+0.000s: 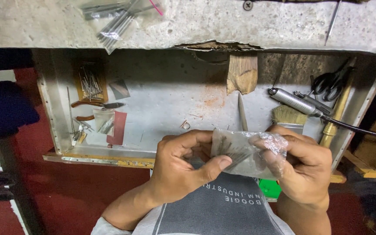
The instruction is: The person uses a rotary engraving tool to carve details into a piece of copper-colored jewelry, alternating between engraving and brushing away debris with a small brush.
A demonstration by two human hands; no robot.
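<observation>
The bag (246, 152) at lower centre is thin glossy plastic, crinkled; the table (240, 21) on top is rough, pitted, matt.

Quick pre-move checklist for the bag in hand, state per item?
1. Both hands on the bag: ok. Left hand pinches its near edge; right hand grips the crumpled end.
2. Contents in the bag: ok, thin metal rods show through the plastic.
3. Bag mouth open or sealed: cannot tell.
4. Bag over the tray: not ok, it hangs at the tray's near edge, over the lap.
5. Small ring on the tray apart from the hands: ok.
6. Rotary handpiece and brush apart from the right hand: ok, though close.
</observation>
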